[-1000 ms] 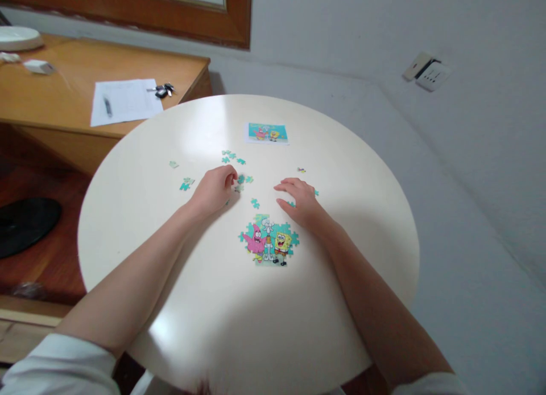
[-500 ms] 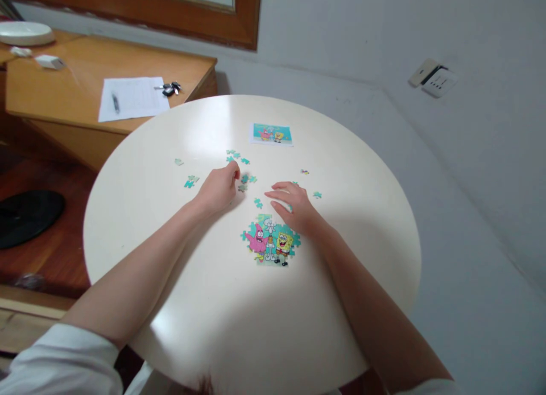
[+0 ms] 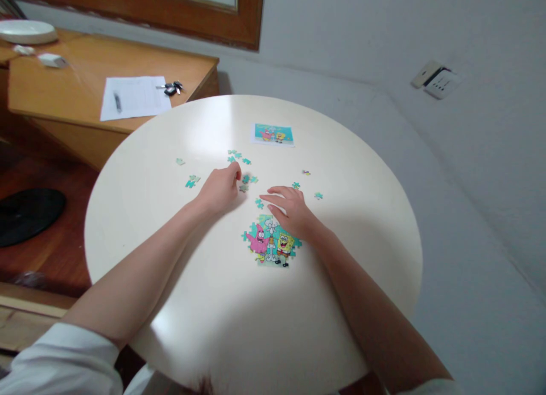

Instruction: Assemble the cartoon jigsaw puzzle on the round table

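A partly assembled cartoon jigsaw puzzle [image 3: 270, 244] lies on the round white table [image 3: 205, 315], its edge uneven. Just above it, my right hand [image 3: 290, 207] reaches in with fingers spread and nothing visible in them. Its fingertips are close to a teal puzzle piece [image 3: 259, 204]. My left hand [image 3: 219, 187] is closed, with the fingers curled down beside a small group of loose pieces [image 3: 246, 180]; whatever it may hold is hidden. More teal pieces [image 3: 238, 155] lie beyond the left hand, and another pair [image 3: 191, 181] to its left.
A small reference picture [image 3: 273, 134] lies toward the table's far side. Single pieces [image 3: 318, 196] are scattered on the right, and a pale one [image 3: 180, 161] on the left. A wooden desk [image 3: 85, 93] with a paper sheet [image 3: 139, 99] and keys [image 3: 173, 88] stands beyond the table.
My right hand has shifted slightly left and down toward the teal piece, uncovering a piece behind it. My left hand has stayed nearly still.
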A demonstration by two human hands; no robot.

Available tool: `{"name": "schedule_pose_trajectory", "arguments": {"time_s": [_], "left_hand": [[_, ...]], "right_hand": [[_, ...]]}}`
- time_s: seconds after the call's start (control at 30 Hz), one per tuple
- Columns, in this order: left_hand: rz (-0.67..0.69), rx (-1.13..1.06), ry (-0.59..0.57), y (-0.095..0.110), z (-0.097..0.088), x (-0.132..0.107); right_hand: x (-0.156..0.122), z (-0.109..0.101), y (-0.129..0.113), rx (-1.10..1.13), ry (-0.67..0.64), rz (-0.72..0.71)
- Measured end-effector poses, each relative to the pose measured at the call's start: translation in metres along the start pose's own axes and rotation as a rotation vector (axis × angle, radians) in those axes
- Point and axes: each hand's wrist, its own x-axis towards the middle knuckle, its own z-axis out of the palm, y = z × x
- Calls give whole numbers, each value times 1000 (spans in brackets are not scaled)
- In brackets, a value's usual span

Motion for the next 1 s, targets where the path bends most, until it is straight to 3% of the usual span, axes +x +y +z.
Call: {"name": "schedule_pose_trajectory", "arguments": {"time_s": [0.4,0.73,0.87,1.0], "left_hand": [[-4,1,-6,0,0,0],[-41,-55,27,-5,-2,1],[-75,-144,92,-12,-2,3],[-87,-223,244,-18,0,6]], "right_hand": [[0,0,0,-7,-4,5],[1,1,20,35,169,83],[1,-1,31,32,229,120],[0,-3,44,42,362,142]]}}
